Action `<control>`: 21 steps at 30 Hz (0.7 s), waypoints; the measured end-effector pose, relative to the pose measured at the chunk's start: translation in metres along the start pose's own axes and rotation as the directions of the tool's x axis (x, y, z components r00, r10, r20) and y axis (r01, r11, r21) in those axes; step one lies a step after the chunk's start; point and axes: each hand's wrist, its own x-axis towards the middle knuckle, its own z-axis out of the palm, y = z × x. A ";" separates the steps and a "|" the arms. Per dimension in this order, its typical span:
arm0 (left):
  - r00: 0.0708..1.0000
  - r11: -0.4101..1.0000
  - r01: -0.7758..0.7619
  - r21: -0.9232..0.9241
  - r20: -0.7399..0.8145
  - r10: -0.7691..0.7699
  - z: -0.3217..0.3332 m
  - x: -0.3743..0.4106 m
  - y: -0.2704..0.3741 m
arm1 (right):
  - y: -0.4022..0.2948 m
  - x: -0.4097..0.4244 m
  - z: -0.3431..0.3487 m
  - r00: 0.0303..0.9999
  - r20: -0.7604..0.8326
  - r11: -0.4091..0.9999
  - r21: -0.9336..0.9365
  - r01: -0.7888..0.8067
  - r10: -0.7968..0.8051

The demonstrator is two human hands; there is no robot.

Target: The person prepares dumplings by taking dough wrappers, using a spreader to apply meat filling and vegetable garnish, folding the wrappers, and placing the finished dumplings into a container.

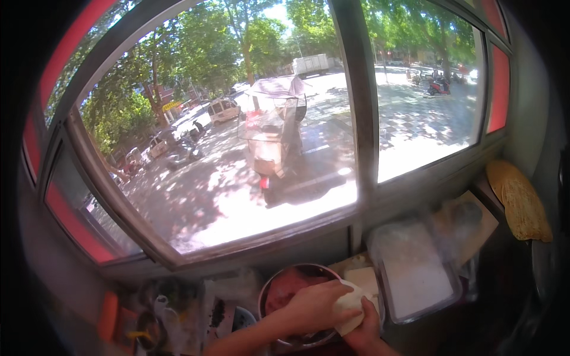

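Between my two hands is a pale, flat piece that looks like dough (349, 300), partly covered by fingers. My left hand (318, 305) lies over its near left side with the fingers spread across it. Its lower right edge is gripped by my right hand (367, 327). Below and left of the piece stands a round metal bowl (262, 296) with a reddish filling, perhaps minced meat (285, 287). My left forearm crosses the bowl and hides part of it. Behind the hands lies a pale flat sheet or board (363, 278).
Right of the bowl is a metal-rimmed tray (416, 285) under clear plastic. A browned flatbread (519, 200) rests at far right. Containers, an orange box (108, 316) and a dark bowl (151, 331) stand at left. A window frame (365, 191) bounds the counter's far side.
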 end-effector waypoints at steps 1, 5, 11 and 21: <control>0.993 0.995 0.095 0.008 -0.067 -0.094 -0.005 0.002 -0.009 | -0.001 -0.001 -0.003 0.997 0.083 1.000 -0.026 -0.004 0.006; 0.836 0.548 0.526 -0.651 0.513 -0.193 0.032 0.001 -0.052 | -0.009 0.002 -0.021 0.957 0.260 0.984 -0.154 -0.093 0.131; 0.902 0.537 0.409 -0.737 0.238 -0.361 -0.008 -0.017 -0.004 | -0.025 -0.006 -0.012 0.950 0.295 0.845 -0.530 0.075 0.101; 0.930 0.695 0.309 -0.649 0.052 -0.365 -0.012 -0.029 -0.064 | -0.049 -0.046 -0.033 0.959 0.251 0.887 -0.461 0.001 0.130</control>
